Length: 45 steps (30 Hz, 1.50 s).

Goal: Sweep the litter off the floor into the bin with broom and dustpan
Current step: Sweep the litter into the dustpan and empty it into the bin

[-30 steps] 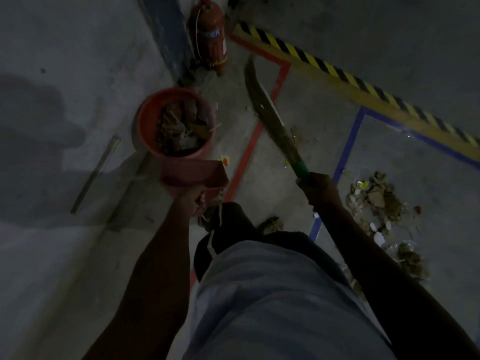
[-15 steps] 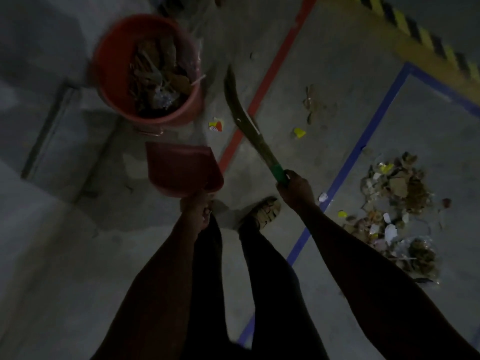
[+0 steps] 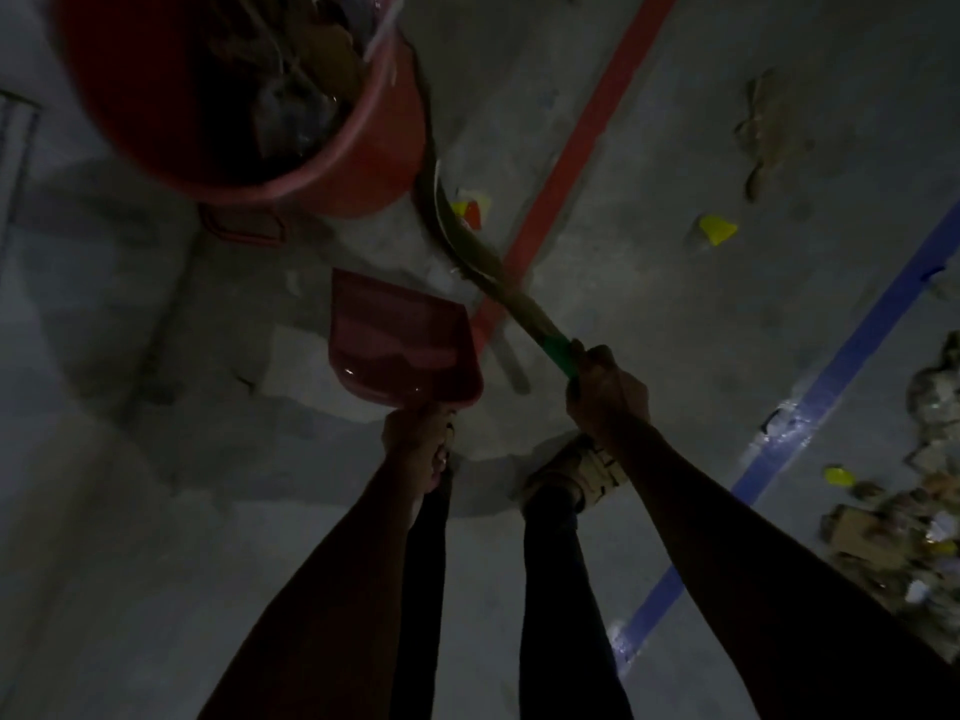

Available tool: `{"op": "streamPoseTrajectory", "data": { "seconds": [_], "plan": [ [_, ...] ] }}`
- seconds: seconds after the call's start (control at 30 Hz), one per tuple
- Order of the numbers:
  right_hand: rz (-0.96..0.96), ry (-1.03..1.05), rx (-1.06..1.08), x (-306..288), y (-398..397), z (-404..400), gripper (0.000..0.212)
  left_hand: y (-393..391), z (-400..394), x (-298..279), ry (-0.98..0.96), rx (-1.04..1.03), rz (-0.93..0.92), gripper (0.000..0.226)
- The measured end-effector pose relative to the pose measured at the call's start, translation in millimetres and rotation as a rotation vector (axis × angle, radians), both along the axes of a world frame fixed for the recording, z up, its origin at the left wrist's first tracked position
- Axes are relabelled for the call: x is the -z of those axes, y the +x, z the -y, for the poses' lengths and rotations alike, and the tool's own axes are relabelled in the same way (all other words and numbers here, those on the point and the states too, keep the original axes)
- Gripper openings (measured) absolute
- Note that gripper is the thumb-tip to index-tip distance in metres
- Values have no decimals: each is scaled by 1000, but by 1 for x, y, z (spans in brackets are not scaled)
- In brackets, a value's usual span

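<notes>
**Dustpan emptied, more litter waiting**

Nearest, the left hand (image 3: 420, 443) grips the handle of the red dustpan (image 3: 402, 345), held low and apparently empty, probably just tipped. The right hand (image 3: 605, 387) is closed round the broom (image 3: 485, 262) at its green grip, bristles angled far-left past the bin (image 3: 332, 163) to stay clear. The bin, far left, already holds rubbish. The litter pile (image 3: 904, 532) lies near right beyond the blue line (image 3: 810, 413); yellow scraps (image 3: 717, 230) sit farther off.

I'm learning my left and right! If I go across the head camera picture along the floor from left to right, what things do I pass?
Red dustpan → red tape line → yellow scrap → blue tape line → litter pile.
</notes>
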State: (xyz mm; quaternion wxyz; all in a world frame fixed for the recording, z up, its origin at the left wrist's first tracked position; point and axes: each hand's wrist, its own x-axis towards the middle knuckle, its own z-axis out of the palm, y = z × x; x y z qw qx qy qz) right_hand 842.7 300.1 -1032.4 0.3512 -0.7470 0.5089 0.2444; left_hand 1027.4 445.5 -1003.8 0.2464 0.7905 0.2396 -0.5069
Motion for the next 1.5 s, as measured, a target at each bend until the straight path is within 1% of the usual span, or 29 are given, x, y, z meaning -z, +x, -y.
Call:
{"op": "streamPoseTrajectory", "data": {
  "seconds": [0.07, 0.1, 0.2, 0.3, 0.37, 0.47, 0.57, 0.63, 0.73, 0.8, 0.9, 1.0, 1.07, 1.13, 1.2, 1.27, 1.37, 1.43, 1.5],
  "plan": [
    [-45, 3, 133, 15, -13, 0, 52, 0, -1, 14, 24, 28, 14, 47],
    [-50, -6, 166, 19, -21, 0, 51, 0, -1, 18, 38, 39, 18, 47],
    [-67, -69, 181, 26, -54, 0, 58, -3, 4, 27, 20, 59, -14, 38],
    [-101, -120, 231, 28, -89, -4, 57, -9, 12, 33, -7, 90, -54, 31],
    [-115, -172, 245, 27, -110, -4, 54, -13, 22, 38, -31, 117, -70, 35],
    [-121, -255, 238, 20, -131, -2, 51, -18, 46, 42, -76, 203, -46, 48],
    [-74, -340, 182, 11, -141, 5, 51, -18, 82, 41, -120, 270, -7, 51],
    [-2, -416, 148, 9, -141, 12, 54, -15, 105, 41, -129, 303, 20, 49],
    [112, -508, 157, 16, -132, 27, 55, -6, 134, 45, -186, 378, 73, 46],
    [168, -527, 167, 23, -115, 42, 55, 2, 149, 49, -235, 376, 85, 48],
    [215, -473, 186, 31, -78, 75, 56, 15, 167, 57, -238, 446, 127, 52],
    [289, -354, 234, 39, -32, 120, 59, 26, 179, 61, -194, 467, 145, 45],
    [342, -280, 266, 45, -4, 154, 58, 29, 182, 60, -186, 484, 109, 40],
    [330, -204, 300, 46, 19, 186, 51, 32, 182, 58, -184, 495, 72, 39],
    [271, -70, 407, 45, 32, 209, 45, 36, 182, 53, -161, 535, 45, 41],
    [197, 31, 510, 46, 29, 217, 41, 39, 181, 50, -144, 567, 33, 41],
    [149, -22, 530, 50, 0, 204, 38, 37, 179, 46, -144, 565, 41, 38],
    [140, -23, 545, 53, -34, 181, 40, 33, 177, 44, -160, 559, 52, 38],
    [85, -45, 543, 60, -76, 149, 43, 25, 176, 41, -174, 571, 54, 40]
  ]
}}
